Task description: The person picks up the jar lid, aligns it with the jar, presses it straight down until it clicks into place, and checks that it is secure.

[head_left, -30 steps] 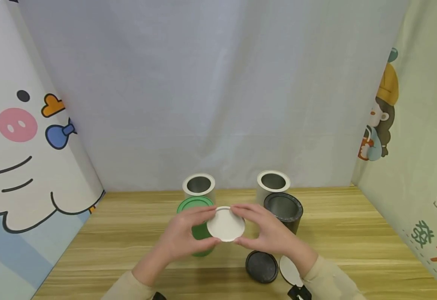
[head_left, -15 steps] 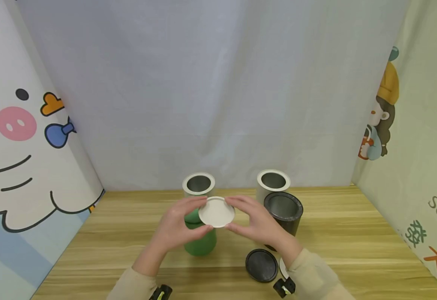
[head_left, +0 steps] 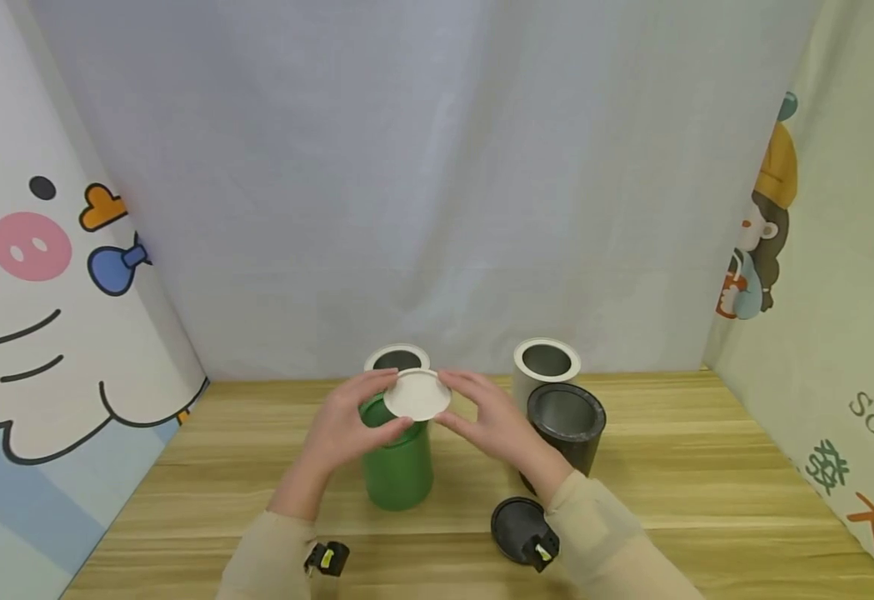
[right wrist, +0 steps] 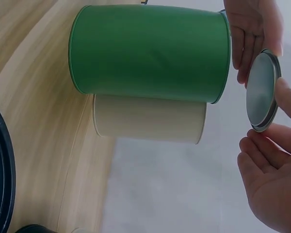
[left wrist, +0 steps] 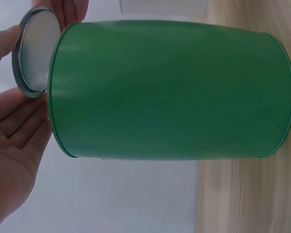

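Note:
Both hands hold a round white lid (head_left: 417,395) by its edges, thumbs on the near side and fingers on the far side. My left hand (head_left: 342,423) pinches its left edge and my right hand (head_left: 491,421) its right edge. The lid is in the air above the green can (head_left: 399,475), hiding part of that can's top. In the left wrist view the lid's underside (left wrist: 40,51) looks metallic. Just behind stands an open white can (head_left: 397,357), its body mostly covered by the lid and left hand.
To the right, an open black can (head_left: 567,417) stands in front of another open white can (head_left: 546,362). A black lid (head_left: 515,525) lies on the wooden table (head_left: 212,483), partly behind the right wrist's camera. A pale curtain (head_left: 437,183) hangs along the back edge.
Both hands have carried the white lid forward and slightly left, over the green can toward the back left white can. The right sleeve now covers the white lid lying on the table.

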Available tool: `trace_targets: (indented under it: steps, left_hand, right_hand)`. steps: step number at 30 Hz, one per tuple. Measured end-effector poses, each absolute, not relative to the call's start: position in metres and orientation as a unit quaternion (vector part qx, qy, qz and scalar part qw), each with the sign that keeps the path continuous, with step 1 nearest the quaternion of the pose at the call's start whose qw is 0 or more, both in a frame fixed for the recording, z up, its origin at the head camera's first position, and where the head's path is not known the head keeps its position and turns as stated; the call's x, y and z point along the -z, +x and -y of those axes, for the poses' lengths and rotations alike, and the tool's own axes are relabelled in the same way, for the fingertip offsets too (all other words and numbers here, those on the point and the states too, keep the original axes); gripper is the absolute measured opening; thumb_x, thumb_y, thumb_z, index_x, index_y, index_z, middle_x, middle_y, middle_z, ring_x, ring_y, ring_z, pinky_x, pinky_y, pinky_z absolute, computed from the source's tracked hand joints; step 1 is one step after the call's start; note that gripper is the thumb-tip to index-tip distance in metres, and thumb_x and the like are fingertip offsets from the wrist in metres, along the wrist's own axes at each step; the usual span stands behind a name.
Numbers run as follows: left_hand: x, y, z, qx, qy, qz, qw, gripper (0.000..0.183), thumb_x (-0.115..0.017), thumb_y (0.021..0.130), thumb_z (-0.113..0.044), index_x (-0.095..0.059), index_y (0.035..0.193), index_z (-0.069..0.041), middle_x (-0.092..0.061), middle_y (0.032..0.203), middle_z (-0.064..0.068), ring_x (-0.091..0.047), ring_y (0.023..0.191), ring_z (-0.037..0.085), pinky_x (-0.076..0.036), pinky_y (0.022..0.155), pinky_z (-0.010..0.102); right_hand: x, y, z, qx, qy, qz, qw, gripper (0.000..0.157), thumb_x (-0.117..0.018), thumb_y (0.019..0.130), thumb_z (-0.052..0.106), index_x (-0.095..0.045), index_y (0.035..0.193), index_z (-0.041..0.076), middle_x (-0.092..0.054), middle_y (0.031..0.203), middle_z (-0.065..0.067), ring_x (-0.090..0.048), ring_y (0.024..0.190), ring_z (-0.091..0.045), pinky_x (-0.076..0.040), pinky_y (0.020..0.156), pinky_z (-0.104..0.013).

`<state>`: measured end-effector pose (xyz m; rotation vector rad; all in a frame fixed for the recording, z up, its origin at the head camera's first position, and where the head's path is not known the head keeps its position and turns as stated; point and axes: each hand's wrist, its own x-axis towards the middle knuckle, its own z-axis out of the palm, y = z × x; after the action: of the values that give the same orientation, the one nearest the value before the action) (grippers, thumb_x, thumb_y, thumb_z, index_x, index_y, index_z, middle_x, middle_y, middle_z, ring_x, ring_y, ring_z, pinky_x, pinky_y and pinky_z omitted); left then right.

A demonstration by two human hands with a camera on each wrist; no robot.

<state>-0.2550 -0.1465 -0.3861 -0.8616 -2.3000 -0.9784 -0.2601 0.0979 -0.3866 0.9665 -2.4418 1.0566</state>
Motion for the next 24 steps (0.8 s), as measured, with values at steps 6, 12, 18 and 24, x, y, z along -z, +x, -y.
trace_targets:
  steps: [6, 12, 18, 24]
  left_hand:
    - [0.384, -0.266, 0.152, 0.371, -0.285, 0.857, 0.218, 0.056, -0.085, 0.079, -0.023, -0.066, 0.125, 0.002, -0.063, 0.13, 0.014, -0.056, 0.123, 0.036, -0.05, 0.096, 0.051]
    - [0.382, -0.274, 0.156, 0.387, -0.258, 0.866, 0.182, 0.056, -0.083, 0.081, -0.022, -0.064, 0.129, 0.001, -0.061, 0.134, 0.014, -0.051, 0.128, 0.037, -0.047, 0.1, 0.054]
    - [0.38, -0.283, 0.16, 0.399, -0.244, 0.869, 0.162, 0.057, -0.082, 0.083, -0.021, -0.062, 0.131, 0.001, -0.058, 0.138, 0.013, -0.049, 0.13, 0.038, -0.043, 0.103, 0.057]
    - [0.381, -0.292, 0.163, 0.394, -0.231, 0.875, 0.162, 0.057, -0.083, 0.083, -0.024, -0.063, 0.13, 0.001, -0.059, 0.137, 0.012, -0.049, 0.13, 0.037, -0.041, 0.105, 0.057]
  right_hand:
    - [0.385, -0.271, -0.09, -0.376, 0.332, 0.85, 0.159, 0.051, -0.074, 0.09, 0.014, -0.058, 0.134, -0.004, -0.058, 0.132, -0.022, -0.053, 0.124, -0.038, -0.046, 0.101, -0.051]
    - [0.382, -0.282, -0.083, -0.379, 0.322, 0.852, 0.166, 0.049, -0.074, 0.089, 0.013, -0.059, 0.132, -0.005, -0.059, 0.131, -0.022, -0.053, 0.124, -0.038, -0.045, 0.103, -0.051]
    - [0.381, -0.291, -0.076, -0.369, 0.317, 0.857, 0.168, 0.048, -0.074, 0.089, 0.012, -0.059, 0.132, -0.006, -0.059, 0.131, -0.022, -0.053, 0.124, -0.038, -0.043, 0.104, -0.05]
    - [0.377, -0.298, -0.07, -0.362, 0.297, 0.87, 0.156, 0.049, -0.073, 0.091, 0.015, -0.059, 0.133, -0.005, -0.058, 0.134, -0.02, -0.052, 0.125, -0.037, -0.042, 0.106, -0.049]
